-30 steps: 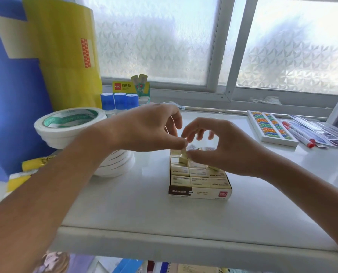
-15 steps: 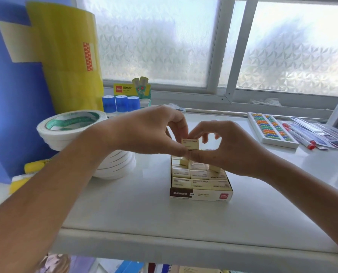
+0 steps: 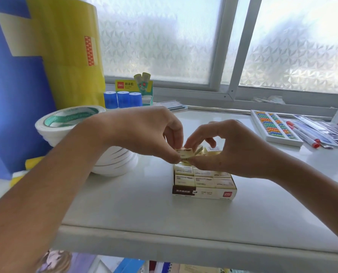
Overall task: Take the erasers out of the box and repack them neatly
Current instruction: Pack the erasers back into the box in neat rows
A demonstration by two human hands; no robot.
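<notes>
Head view: both hands (image 3: 186, 142) pinch erasers (image 3: 186, 152).

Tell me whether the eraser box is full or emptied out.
Mostly full. The eraser box shows packed rows at its near end; the left hand and right hand pinch one eraser above it, hiding the far end.

On my feed, a white tabletop (image 3: 125, 209) fills the middle of the frame. At left on it I see a stack of white tape rolls (image 3: 69, 123); behind that, at upper left, stand a yellow paper roll (image 3: 65, 52) and a blue paper sheet (image 3: 12, 107). Three blue-capped glue sticks (image 3: 123, 99) stand in front of a yellow glue-stick display box (image 3: 133, 86) by the frosted window (image 3: 160, 36). At right lie a small bead abacus (image 3: 273, 127) and, beside it, red-capped markers (image 3: 304, 135).
</notes>
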